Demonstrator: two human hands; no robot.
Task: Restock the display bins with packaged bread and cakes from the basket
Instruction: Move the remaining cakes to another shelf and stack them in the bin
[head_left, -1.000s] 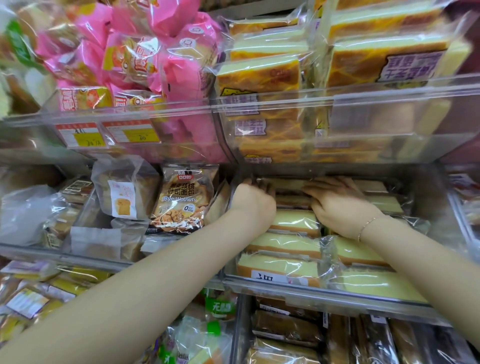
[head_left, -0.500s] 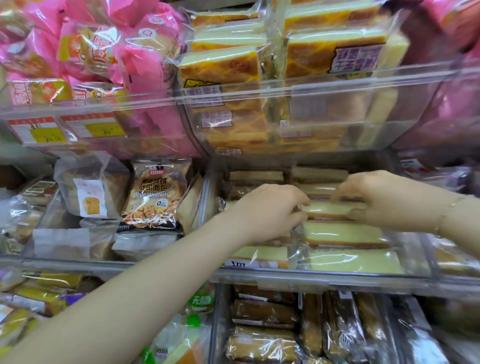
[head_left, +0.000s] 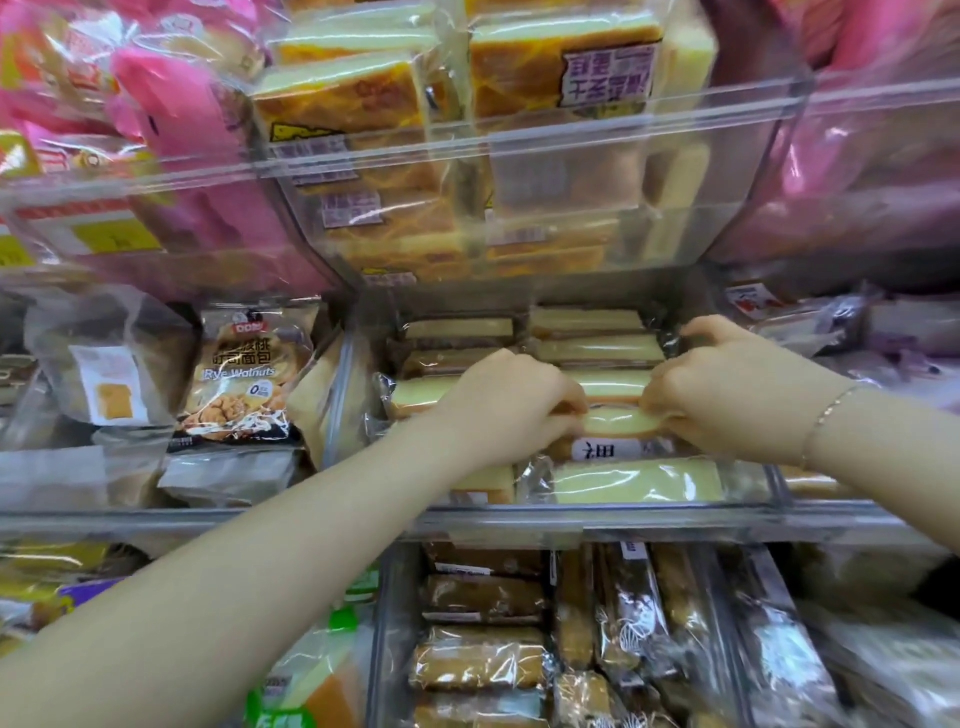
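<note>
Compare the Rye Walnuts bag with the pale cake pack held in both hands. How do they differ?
The Rye Walnuts bag is printed, brownish and stands upright untouched; the cake pack is clear-wrapped, pale yellow, long and lies flat, gripped at its ends by the left hand and right hand. The bag sits in the neighbouring bin. Both are plastic-wrapped bakery goods.

Pale wrapped cake (head_left: 613, 423) flat atop middle-bin (head_left: 597, 512) stack

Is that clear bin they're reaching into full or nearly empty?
Nearly full: the middle bin holds two rows of wrapped pale cakes front to back.
</note>
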